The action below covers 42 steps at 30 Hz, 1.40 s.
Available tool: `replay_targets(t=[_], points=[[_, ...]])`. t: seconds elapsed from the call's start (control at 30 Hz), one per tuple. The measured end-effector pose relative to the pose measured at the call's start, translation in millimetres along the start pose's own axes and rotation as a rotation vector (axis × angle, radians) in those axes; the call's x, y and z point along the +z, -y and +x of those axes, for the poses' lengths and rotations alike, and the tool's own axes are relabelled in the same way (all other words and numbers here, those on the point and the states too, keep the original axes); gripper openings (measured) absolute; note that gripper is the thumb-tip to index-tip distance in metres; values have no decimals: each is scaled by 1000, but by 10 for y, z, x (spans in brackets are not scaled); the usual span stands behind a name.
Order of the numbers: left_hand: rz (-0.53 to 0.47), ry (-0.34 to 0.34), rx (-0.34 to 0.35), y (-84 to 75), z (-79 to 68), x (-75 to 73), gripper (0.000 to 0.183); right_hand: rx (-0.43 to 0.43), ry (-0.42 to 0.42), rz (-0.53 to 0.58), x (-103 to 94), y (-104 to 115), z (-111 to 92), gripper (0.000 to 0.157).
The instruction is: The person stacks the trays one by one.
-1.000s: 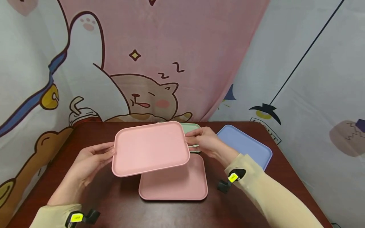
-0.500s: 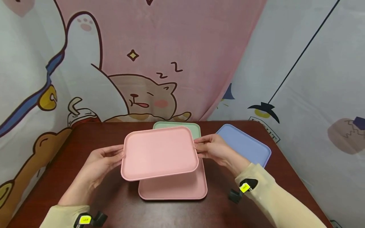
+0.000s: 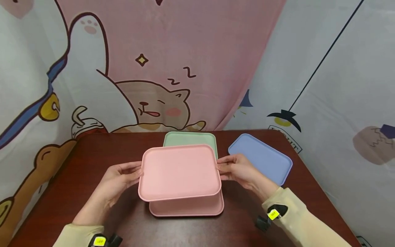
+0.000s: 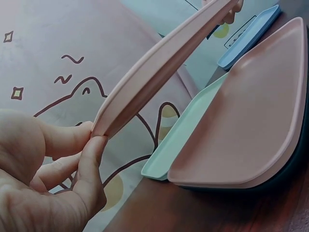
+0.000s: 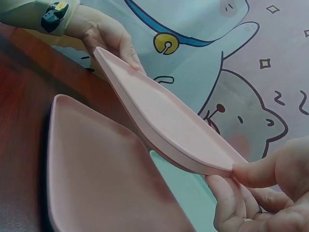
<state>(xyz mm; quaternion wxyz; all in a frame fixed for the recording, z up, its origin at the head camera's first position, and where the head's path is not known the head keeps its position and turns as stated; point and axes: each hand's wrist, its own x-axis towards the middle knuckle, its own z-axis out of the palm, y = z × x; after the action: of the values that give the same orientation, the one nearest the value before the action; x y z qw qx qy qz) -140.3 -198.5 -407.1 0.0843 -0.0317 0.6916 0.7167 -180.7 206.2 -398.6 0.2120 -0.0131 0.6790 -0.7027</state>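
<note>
A light pink tray (image 3: 180,173) is held up off the table between both hands, tilted slightly. At its left short edge my left hand (image 3: 118,180) pinches the rim between thumb and fingers. My right hand (image 3: 237,171) grips the opposite short edge the same way. Beneath it lies a second, darker pink tray (image 3: 186,207), mostly covered in the head view; the left wrist view shows a gap between the two. Just behind, a green tray (image 3: 189,138) lies on the table, its near part hidden by the raised tray.
A blue tray (image 3: 262,157) lies at an angle on the right, partly behind the right forearm. All of this is on a dark brown table (image 3: 102,147). A cloth backdrop (image 3: 197,44) with cartoon animals hangs behind the table and along its sides.
Both hands have carried the light pink tray to the right and down, so it now covers more of the darker pink tray. More of the green tray shows behind it.
</note>
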Motion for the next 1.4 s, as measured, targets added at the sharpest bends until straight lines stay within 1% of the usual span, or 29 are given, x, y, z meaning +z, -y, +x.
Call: replay_targets(t=[0.13, 0.33, 0.47, 0.73, 0.87, 1.1, 1.4], points=[[-8, 13, -3, 15, 4, 46, 50, -1, 0, 11, -40, -60, -54, 35], [-16, 8, -30, 52, 24, 100, 49, 4, 7, 21, -110, -146, -135, 31], [-18, 7, -36, 75, 35, 135, 48, 4, 7, 33, -140, -174, -176, 29], [-31, 30, -56, 124, 35, 202, 48, 1, 5, 36, -177, -212, -264, 29], [-36, 37, -59, 148, 35, 222, 48, 2, 3, 46, -191, -250, -292, 29], [-35, 27, -70, 187, 33, 235, 47, 9, 0, 66, -200, -323, -317, 28], [-46, 32, -73, 248, 23, 242, 45, 18, -2, 76, -194, -355, -330, 29]])
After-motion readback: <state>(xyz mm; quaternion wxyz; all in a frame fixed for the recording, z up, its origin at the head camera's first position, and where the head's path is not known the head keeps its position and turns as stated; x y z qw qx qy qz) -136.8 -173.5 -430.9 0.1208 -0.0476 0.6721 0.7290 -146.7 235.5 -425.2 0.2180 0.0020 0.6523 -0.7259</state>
